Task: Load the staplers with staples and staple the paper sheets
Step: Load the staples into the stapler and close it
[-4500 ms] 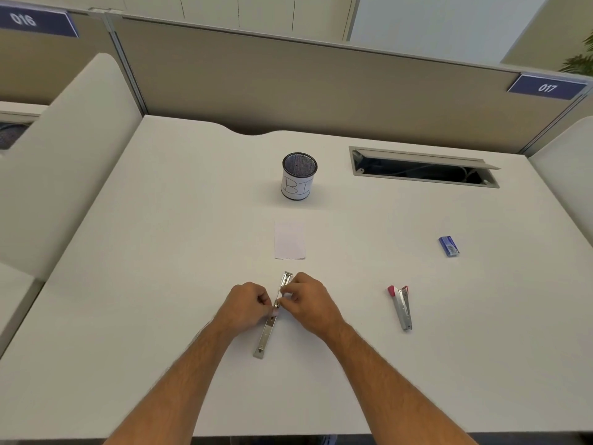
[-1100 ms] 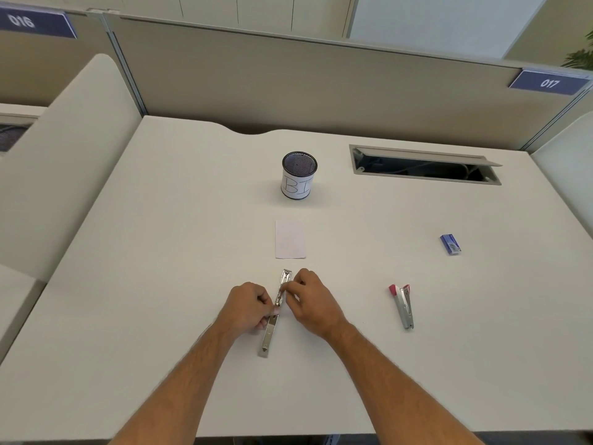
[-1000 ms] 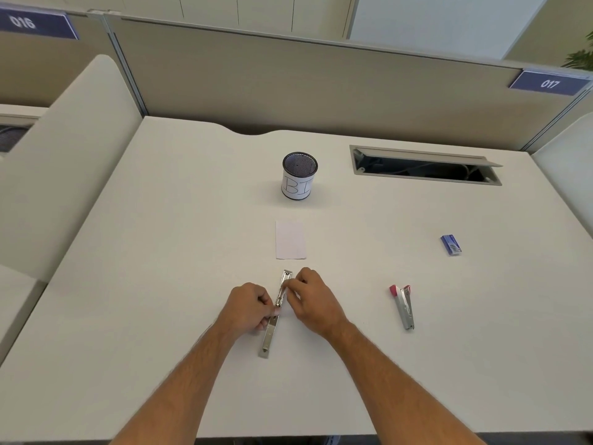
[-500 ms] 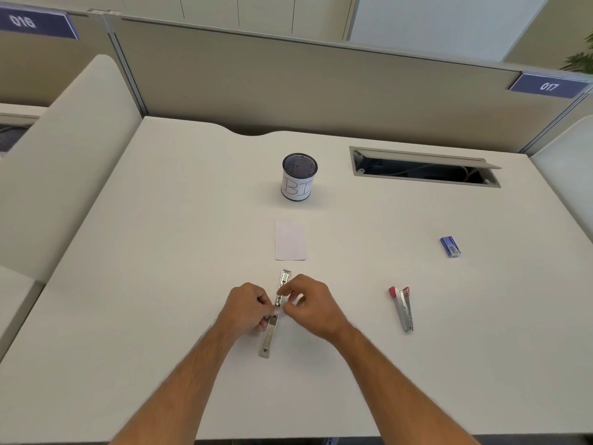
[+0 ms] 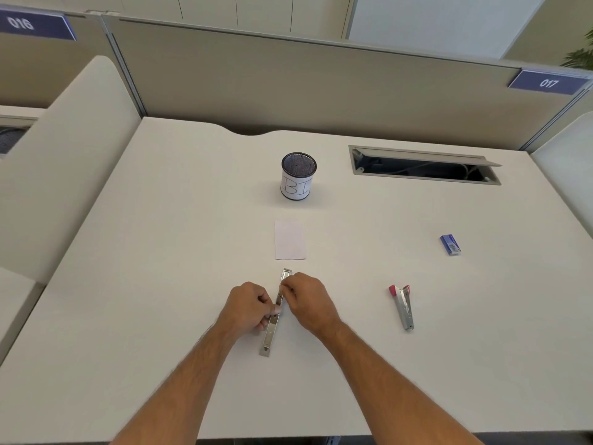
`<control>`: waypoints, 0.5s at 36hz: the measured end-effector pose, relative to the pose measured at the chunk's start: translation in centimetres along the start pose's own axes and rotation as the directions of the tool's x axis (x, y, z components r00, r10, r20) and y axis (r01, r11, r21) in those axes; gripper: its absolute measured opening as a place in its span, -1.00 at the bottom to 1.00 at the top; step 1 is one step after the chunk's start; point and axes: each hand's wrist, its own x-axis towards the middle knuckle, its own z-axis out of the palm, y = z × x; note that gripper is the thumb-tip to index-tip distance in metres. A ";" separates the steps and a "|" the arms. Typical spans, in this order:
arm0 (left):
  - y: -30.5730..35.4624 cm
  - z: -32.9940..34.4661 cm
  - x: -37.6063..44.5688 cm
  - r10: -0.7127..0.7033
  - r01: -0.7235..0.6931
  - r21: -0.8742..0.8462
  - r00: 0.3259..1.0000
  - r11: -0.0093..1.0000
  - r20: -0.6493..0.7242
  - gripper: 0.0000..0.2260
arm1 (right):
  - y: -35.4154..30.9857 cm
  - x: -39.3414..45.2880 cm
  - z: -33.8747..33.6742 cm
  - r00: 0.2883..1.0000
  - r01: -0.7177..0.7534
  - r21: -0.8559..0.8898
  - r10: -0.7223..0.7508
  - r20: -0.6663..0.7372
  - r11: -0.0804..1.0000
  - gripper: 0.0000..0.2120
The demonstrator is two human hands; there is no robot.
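On the white desk [image 5: 160, 284] a silver stapler [image 5: 273, 322] lies opened out flat in a long strip, running from near the person toward the far side, close to the front middle of the desk. The left hand [image 5: 247, 308] has its fingers curled in against the strip's middle, pinching it from the left side. The right hand [image 5: 306, 300] comes in from the other side, thumb and fingertips pressed together on the upper part of the strip; whether a row of staples sits between them is too small to tell. Just beyond the stapler's far end, and not touching it, lies a small sheet of paper [image 5: 290, 240], flat and square to the desk. Farther back stands a mesh pen cup [image 5: 298, 176] with a white label lettered "BI". Well to the right lies a second stapler [image 5: 403, 306] with a red end, its jaws slightly apart, and beyond that a small blue staple box [image 5: 450, 244]. At the back right an open cable hatch [image 5: 423, 165] is set into the desktop. A beige partition [image 5: 305, 88] closes off the far edge, bearing number plates 016 [image 5: 35, 24] and 017 [image 5: 547, 82].
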 end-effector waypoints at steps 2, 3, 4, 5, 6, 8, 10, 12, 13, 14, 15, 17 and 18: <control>0.0 0.1 0.0 -0.006 0.006 0.002 1.000 1.000 -0.001 -0.77 | -0.1 0.1 0.3 1.000 0.009 -0.069 -0.009 0.000 0.998 -0.76; 0.1 0.1 0.1 -0.007 0.007 0.002 1.000 1.000 -0.003 -0.77 | -0.1 0.2 0.4 1.000 0.020 -0.108 -0.020 0.005 0.994 -0.78; 0.0 0.1 0.1 -0.008 0.008 0.003 1.000 1.000 -0.006 -0.77 | 0.0 0.2 0.6 0.999 0.036 -0.143 -0.034 0.013 0.989 -0.80; 0.0 0.1 0.1 -0.007 0.007 0.003 1.000 1.000 -0.008 -0.76 | 0.1 0.1 0.7 0.999 0.051 -0.177 -0.047 0.027 0.983 -0.82; 0.0 0.1 0.0 -0.006 0.006 0.004 1.000 1.000 -0.009 -0.76 | 0.1 0.0 0.9 0.997 0.069 -0.214 -0.060 0.047 0.974 -0.84; 0.0 0.0 0.0 -0.005 0.005 0.011 1.000 1.000 -0.013 -0.76 | 0.0 -0.4 1.1 0.993 0.112 -0.290 -0.096 0.067 0.950 -0.89; -0.1 0.1 0.1 -0.001 0.002 0.022 1.000 1.000 -0.018 -0.78 | -0.3 -1.0 1.2 0.989 0.150 -0.356 -0.139 0.057 0.923 -0.96; -0.1 0.1 0.2 0.000 0.001 0.041 1.000 0.999 -0.025 -0.84 | -0.5 -1.7 1.5 0.983 0.181 -0.417 -0.183 0.036 0.891 -0.82; -0.1 0.1 0.2 0.000 0.001 0.055 1.000 0.999 -0.028 -0.87 | -0.4 -2.0 1.8 0.981 0.184 -0.444 -0.195 0.021 0.877 -0.78; 0.0 0.1 0.2 0.002 0.000 0.068 1.000 0.998 -0.031 -0.88 | -0.3 -2.2 2.1 0.978 0.188 -0.472 -0.209 0.008 0.861 -0.72; 0.0 0.1 0.3 0.006 -0.004 0.078 0.999 0.997 -0.033 -0.88 | -0.2 -2.4 2.4 0.977 0.185 -0.494 -0.212 0.001 0.849 -0.65; 0.0 0.1 0.3 0.017 -0.014 0.094 0.999 0.995 -0.027 -0.87 | -0.1 -2.6 2.5 0.982 0.164 -0.524 -0.189 0.005 0.836 -0.59; 0.0 0.1 0.4 0.022 -0.020 0.101 0.999 0.995 -0.024 -0.86 | 0.0 -2.6 2.5 0.984 0.151 -0.543 -0.175 0.007 0.826 -0.58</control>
